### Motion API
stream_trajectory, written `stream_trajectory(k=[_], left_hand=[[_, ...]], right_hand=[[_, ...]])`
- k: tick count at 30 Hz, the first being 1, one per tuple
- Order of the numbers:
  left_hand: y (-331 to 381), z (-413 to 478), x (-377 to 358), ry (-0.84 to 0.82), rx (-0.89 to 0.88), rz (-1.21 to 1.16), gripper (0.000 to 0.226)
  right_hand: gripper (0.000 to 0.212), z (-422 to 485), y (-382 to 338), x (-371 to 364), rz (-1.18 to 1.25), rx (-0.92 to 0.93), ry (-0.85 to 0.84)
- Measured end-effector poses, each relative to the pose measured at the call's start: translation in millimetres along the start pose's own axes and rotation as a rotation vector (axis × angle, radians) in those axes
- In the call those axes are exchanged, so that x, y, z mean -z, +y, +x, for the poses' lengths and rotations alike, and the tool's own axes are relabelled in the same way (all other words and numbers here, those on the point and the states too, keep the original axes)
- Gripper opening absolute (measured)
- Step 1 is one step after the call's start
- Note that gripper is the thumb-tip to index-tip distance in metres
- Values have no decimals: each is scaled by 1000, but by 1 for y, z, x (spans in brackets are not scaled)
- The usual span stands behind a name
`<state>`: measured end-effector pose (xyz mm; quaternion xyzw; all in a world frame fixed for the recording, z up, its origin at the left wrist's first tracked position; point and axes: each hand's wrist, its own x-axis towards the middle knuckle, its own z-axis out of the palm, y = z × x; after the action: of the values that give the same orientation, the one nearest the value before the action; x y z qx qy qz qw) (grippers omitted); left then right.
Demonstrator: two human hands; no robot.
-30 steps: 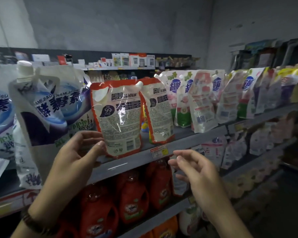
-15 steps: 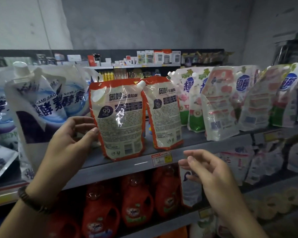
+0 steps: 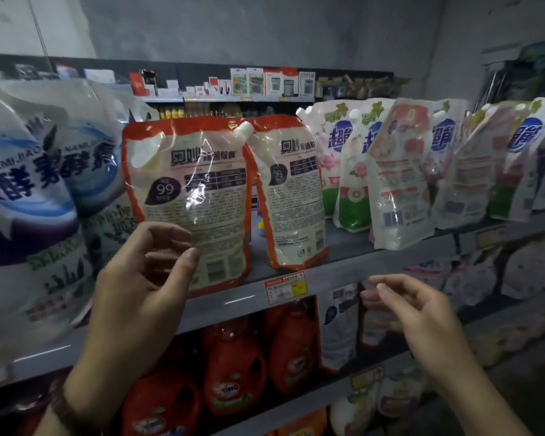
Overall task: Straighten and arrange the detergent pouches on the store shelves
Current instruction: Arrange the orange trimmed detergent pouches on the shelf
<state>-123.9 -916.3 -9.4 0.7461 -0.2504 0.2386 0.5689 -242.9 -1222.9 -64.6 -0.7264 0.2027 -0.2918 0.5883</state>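
Note:
Two red-edged detergent pouches stand on the grey shelf, backs facing me: the nearer pouch and a second pouch just right of it. My left hand is at the nearer pouch's lower left corner, fingers curled apart, thumb tip touching its front; it does not grip it. My right hand hovers open below the shelf edge, to the right, touching nothing. Large blue-and-white pouches lean at the left. Pink-and-green pouches stand in a row to the right, one with its back forward.
A price tag is stuck on the shelf edge. Red detergent jugs and a white pouch fill the lower shelf. Another shelf with small boxed goods stands behind. More pouches continue to the far right.
The view has shifted closer and slightly left. My left hand has moved right onto the nearer pouch's lower corner. My right hand stays open below the shelf edge.

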Motion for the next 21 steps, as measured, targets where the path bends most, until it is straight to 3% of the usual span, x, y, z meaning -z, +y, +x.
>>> stream_trajectory(k=[6, 12, 21], left_hand=[[0, -55, -45, -5, -97, 97, 6], [-7, -96, -120, -213, 116, 34, 22], [-28, -102, -220, -375, 419, -28, 14]], right_hand=[[13, 30, 38, 20, 14, -56, 11], [12, 61, 74, 45, 8, -77, -41], [11, 97, 126, 69, 88, -143, -70]])
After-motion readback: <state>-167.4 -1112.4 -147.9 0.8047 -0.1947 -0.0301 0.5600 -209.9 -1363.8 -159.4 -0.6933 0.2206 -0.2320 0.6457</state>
